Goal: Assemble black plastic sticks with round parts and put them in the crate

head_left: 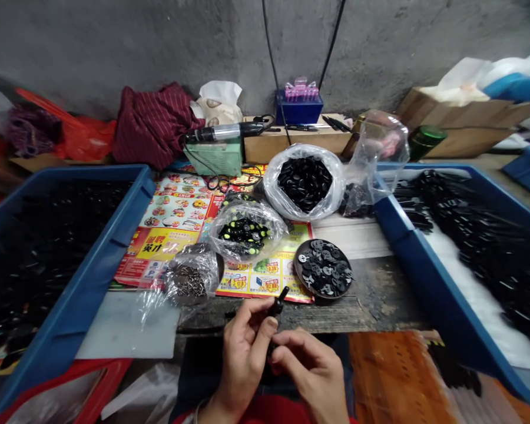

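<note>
Just beyond the table's front edge, a small black part with a thin stem [281, 302] points up and away from me, held between the thumb and fingers of my left hand [247, 347]. The fingertips of my right hand [311, 362] are closed at its lower end, and what they pinch there is mostly hidden. Closest to my hands on the table are a round dish of flat black pieces [324, 268] and a plastic-lined bowl of small screws [192, 280]. Behind them is a clear bag of black and yellow-green parts [247, 232].
Blue bins [108, 259] [417, 265] full of black pieces flank the table. A white bag of glossy black pieces [304, 182] stands behind. A power screwdriver [223, 132] lies on a green box [216, 158]. Newspaper flyers [176, 203] cover part of the tabletop.
</note>
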Available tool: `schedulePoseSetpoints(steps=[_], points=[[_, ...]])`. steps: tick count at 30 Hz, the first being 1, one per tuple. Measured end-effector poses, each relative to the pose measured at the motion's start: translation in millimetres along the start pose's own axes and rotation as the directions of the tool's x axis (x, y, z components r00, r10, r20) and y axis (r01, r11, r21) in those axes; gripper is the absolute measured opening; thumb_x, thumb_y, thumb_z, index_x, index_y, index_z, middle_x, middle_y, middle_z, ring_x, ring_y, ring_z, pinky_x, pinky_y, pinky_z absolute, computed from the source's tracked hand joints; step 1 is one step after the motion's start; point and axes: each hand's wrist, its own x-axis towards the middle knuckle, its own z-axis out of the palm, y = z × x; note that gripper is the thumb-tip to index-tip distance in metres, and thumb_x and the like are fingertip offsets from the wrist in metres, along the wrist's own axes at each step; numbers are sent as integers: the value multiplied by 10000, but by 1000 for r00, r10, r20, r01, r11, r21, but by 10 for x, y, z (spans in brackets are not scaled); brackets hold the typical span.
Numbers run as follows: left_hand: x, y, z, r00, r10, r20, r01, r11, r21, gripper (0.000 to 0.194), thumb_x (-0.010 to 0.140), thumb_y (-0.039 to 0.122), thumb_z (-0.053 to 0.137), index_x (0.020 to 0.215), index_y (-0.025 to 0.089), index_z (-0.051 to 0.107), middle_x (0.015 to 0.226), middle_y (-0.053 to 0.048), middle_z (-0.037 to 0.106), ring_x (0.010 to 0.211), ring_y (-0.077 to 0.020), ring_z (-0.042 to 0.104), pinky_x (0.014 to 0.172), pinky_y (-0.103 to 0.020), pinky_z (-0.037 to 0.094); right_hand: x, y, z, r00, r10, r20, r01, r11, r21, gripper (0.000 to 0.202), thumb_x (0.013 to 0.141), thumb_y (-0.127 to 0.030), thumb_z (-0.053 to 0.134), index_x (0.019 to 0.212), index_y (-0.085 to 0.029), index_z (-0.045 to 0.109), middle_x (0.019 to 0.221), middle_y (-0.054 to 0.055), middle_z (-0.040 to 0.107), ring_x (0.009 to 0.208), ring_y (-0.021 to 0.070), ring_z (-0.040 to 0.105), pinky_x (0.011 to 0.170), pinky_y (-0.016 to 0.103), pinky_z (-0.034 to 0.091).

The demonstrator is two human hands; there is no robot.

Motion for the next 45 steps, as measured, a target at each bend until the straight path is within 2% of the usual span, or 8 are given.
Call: schedulePoseSetpoints(steps=[7, 15, 20, 23, 25, 28, 31, 45], points=[[-44, -24, 4, 994, -6, -107, 8, 1000, 21, 204, 824, 320, 658, 963, 172, 644, 860, -69, 720, 702, -177, 657, 619, -245, 532, -132, 87, 143, 988, -155, 14, 155, 988, -24, 164, 768, -377, 753, 876, -267, 810, 585, 17, 691, 501, 148, 619, 508, 233, 511], [-58, -32, 16, 993, 9, -120, -8, 1000, 16, 209, 819, 328, 666, 966, 181, 655, 915, -83, 730, 771, -203, 680, 627, -251, 538, -175, 143, 133, 938, -341, 63, 347, 918, -193, 133, 787, -216, 719, 895, -244, 793, 612, 15, 674, 525, 150, 582, 492, 227, 445], [-66, -31, -14, 1000, 4, -28, -3, 1000, 28, 190, 824, 310, 663, 969, 187, 666, 884, -73, 734, 739, -187, 673, 661, -250, 531, -126, 65, 121, 945, -213, 247, 275, 926, -257, 162, 802, -218, 687, 658, -197, 759, 677, 26, 664, 625, 160, 598, 569, 219, 456], [-75, -10, -39, 1000, -13, 27, 13, 1000, 9, 182, 830, 305, 660, 976, 197, 662, 879, -63, 729, 709, -167, 657, 644, -230, 520, -77, -16, 40, 943, -120, 310, 209, 940, -269, 109, 769, -224, 723, 674, -191, 767, 646, 15, 636, 621, 157, 581, 572, 212, 462], [-74, 7, -62, 997, -49, 67, 50, 999, -17, 186, 835, 312, 657, 980, 196, 657, 881, -64, 722, 699, -161, 647, 626, -220, 515, -41, -61, -47, 961, -71, 267, 132, 966, -220, 68, 747, -254, 746, 743, -197, 783, 646, 14, 639, 606, 158, 586, 557, 211, 480], [-63, 24, -91, 984, -116, 137, 125, 991, -55, 202, 838, 326, 657, 985, 187, 662, 850, -60, 705, 660, -144, 620, 593, -209, 501, 8, -102, -179, 998, -1, 59, 8, 994, -109, 139, 730, -312, 763, 821, -210, 792, 680, 16, 638, 551, 144, 578, 500, 209, 500], [-64, 17, -98, 961, -164, 224, 188, 978, -90, 216, 836, 332, 662, 987, 179, 674, 767, -36, 661, 598, -121, 578, 537, -191, 466, 46, -113, -251, 997, 9, -76, -15, 997, -77, 178, 712, -342, 778, 830, -209, 789, 716, 20, 636, 516, 134, 570, 487, 217, 513], [-115, -52, -32, 949, -110, 295, 148, 983, -109, 152, 845, 282, 650, 968, 206, 698, 935, -49, 597, 628, -109, 576, 520, -178, 469, 56, 23, -291, 999, 15, -33, -17, 997, -75, 83, 708, -204, 748, 787, -182, 765, 675, 8, 606, 541, 141, 572, 494, 220, 525]])
